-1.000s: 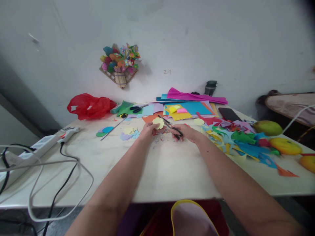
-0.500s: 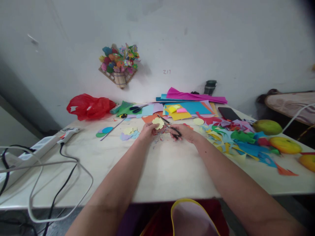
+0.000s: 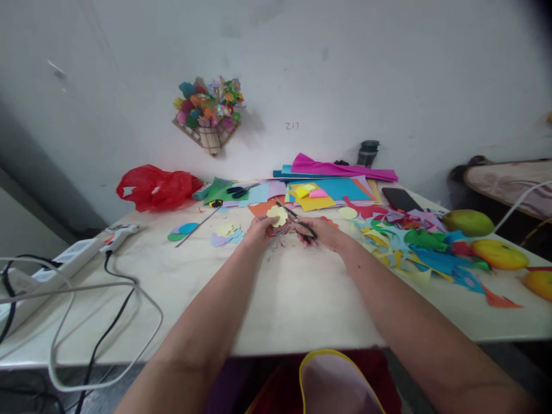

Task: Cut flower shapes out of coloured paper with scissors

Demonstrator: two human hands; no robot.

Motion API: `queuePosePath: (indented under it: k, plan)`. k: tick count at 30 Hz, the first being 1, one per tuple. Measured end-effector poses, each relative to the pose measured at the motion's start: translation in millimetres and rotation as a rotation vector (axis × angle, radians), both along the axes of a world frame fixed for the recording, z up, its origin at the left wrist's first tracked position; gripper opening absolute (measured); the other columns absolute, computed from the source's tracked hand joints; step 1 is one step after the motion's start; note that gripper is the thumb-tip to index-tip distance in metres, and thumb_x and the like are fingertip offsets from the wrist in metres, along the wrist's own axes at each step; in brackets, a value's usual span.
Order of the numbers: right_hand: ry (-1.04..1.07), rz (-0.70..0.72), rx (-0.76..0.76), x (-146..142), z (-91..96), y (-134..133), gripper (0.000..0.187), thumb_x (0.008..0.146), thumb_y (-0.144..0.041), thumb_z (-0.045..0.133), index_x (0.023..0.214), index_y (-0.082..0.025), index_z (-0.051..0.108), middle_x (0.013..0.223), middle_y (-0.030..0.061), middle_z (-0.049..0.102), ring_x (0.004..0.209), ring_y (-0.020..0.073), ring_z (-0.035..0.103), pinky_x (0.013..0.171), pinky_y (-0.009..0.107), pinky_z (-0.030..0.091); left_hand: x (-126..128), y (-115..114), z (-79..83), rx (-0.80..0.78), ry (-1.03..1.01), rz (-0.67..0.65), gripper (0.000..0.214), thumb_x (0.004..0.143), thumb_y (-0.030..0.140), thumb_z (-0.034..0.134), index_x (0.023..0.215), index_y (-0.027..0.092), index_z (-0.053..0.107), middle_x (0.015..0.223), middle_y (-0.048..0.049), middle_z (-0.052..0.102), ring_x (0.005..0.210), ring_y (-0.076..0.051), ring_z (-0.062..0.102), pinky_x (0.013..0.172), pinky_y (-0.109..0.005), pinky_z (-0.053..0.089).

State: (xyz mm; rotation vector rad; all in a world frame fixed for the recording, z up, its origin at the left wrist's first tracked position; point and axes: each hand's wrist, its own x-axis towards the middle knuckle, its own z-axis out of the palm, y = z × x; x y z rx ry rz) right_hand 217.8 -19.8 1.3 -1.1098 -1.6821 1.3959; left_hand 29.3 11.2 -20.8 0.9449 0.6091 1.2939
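Note:
Between the thumb and fingers of my left hand (image 3: 260,230) is a pale yellow paper flower (image 3: 277,216) with a scalloped edge. My right hand (image 3: 321,231) grips dark-handled scissors (image 3: 305,229), their blades pointing up and left beside the flower's right edge. Whether the blades touch the paper I cannot tell. Small paper scraps (image 3: 279,240) lie on the table under both hands. Left of my left hand is a little pile of yellow, blue and lilac cut paper shapes (image 3: 227,234).
Coloured offcuts (image 3: 426,241) and mangoes (image 3: 499,254) spread across the right side, near a dark phone (image 3: 402,199). Paper sheets (image 3: 340,190), a second pair of scissors (image 3: 240,191) and a red plastic bag (image 3: 157,187) sit at the back. A power strip (image 3: 64,270) with cables occupies the left.
Almost nothing differs. Both hands keep their places, with the flower and the scissors held as before.

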Motion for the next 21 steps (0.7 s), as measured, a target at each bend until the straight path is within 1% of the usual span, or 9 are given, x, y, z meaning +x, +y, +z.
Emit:
queuePosePath:
  k: [7, 12, 14, 18, 21]
  plan:
    - [0.002, 0.014, 0.017, 0.0, -1.2, 0.2, 0.019, 0.082, -0.034, 0.064, 0.076, -0.019, 0.054, 0.058, -0.0032, 0.056, 0.045, 0.0081, 0.052, 0.036, 0.019, 0.027, -0.8, 0.1, 0.7, 0.011, -0.006, -0.014, 0.018, 0.063, 0.010, 0.072, 0.080, 0.008, 0.068, 0.080, -0.0115, 0.074, 0.082, -0.028, 0.073, 0.092, -0.044, 0.056]
    - [0.021, 0.032, 0.021, 1.5, -2.9, 1.6, 0.018, 0.086, -0.031, 0.057, 0.073, -0.018, 0.053, 0.059, -0.0020, 0.057, 0.046, 0.0081, 0.053, 0.036, 0.019, 0.027, -1.7, 0.7, -0.1, 0.010, -0.006, -0.023, 0.021, 0.063, 0.011, 0.072, 0.083, 0.009, 0.067, 0.081, -0.0115, 0.074, 0.086, -0.029, 0.073, 0.092, -0.044, 0.056]
    - [0.028, 0.043, 0.018, 2.2, -3.7, 2.5, 0.017, 0.085, -0.029, 0.056, 0.073, -0.018, 0.052, 0.059, -0.0017, 0.057, 0.046, 0.0081, 0.053, 0.037, 0.019, 0.026, -1.8, 0.9, -0.2, 0.010, -0.004, -0.024, 0.022, 0.062, 0.012, 0.072, 0.084, 0.010, 0.067, 0.082, -0.0107, 0.074, 0.085, -0.028, 0.073, 0.090, -0.043, 0.057]
    - [0.019, 0.040, 0.005, 2.3, -3.0, 2.4, 0.016, 0.085, -0.028, 0.053, 0.073, -0.018, 0.052, 0.058, -0.0015, 0.057, 0.045, 0.0082, 0.053, 0.037, 0.019, 0.025, -1.9, 1.1, 0.3, 0.014, -0.006, -0.007, 0.019, 0.062, 0.012, 0.072, 0.080, 0.010, 0.066, 0.079, -0.0093, 0.073, 0.080, -0.026, 0.073, 0.086, -0.039, 0.059]
    - [0.017, 0.040, -0.002, 1.7, -1.8, 1.4, 0.018, 0.086, -0.029, 0.050, 0.072, -0.018, 0.052, 0.057, -0.0017, 0.056, 0.045, 0.0081, 0.052, 0.037, 0.018, 0.025, -2.1, 1.4, 0.9, 0.006, -0.005, -0.002, 0.021, 0.062, 0.012, 0.072, 0.082, 0.011, 0.065, 0.082, -0.0095, 0.073, 0.080, -0.026, 0.073, 0.087, -0.040, 0.058]
